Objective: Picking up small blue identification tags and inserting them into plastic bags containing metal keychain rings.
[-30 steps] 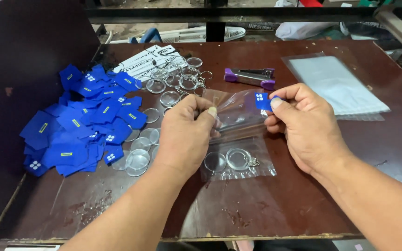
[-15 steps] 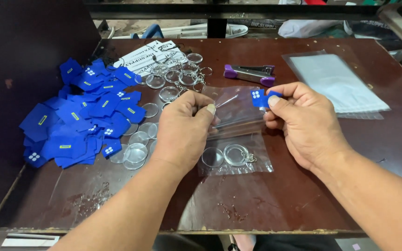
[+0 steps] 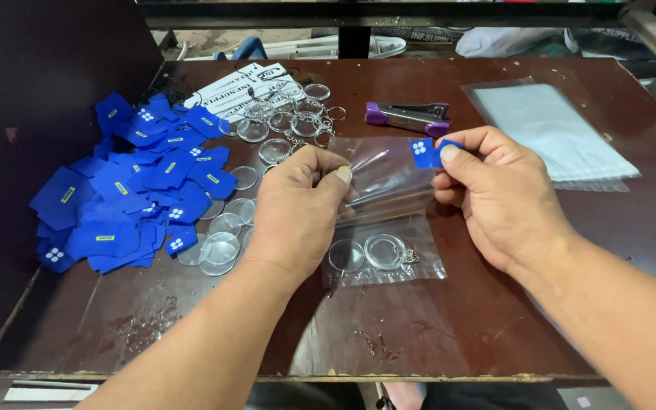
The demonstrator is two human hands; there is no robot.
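Step in hand: the person holds a small clear plastic bag [image 3: 389,178] up off the tabletop [image 3: 495,319], the left hand [image 3: 294,212] gripping its left edge and the right hand [image 3: 495,193] bringing a small blue tag [image 3: 424,152] to its top right corner.
Left fingers: thumb and forefinger pressed together on the film, pinching the bag's edge; the other fingers are curled under.
Right fingers: thumb and forefinger pinch the blue tag; whether they also catch the bag's edge cannot be told.
Doing it well: judging by the slack film, the mouth wants to be kept taut and parted by the left pinch, so that the tag can slide in flat and not snag on a fold.
Bag material: thin, glossy, transparent, creased, throwing white glints.
Tag: flat, roughly square, matt blue with a small white mark.
Below the hands: a second clear bag [image 3: 385,254] lies flat on the tabletop, with round clear discs and a metal ring inside.
Left of the hands: a loose heap of blue tags [image 3: 127,190], some with white marks and some with yellow, overlapping one another.
Beside the heap: round clear discs [image 3: 222,239], smooth and see-through, several lying free.
Farther back: keyrings with clear discs [image 3: 286,121] in a tangle, on printed white paper [image 3: 225,91].
Stapler: a purple and grey stapler [image 3: 408,116] lies just beyond the held bag.
Right side: a stack of flat clear bags [image 3: 548,125], well apart from the hands.
Tabletop: dark brown, worn and scuffed near the front edge.
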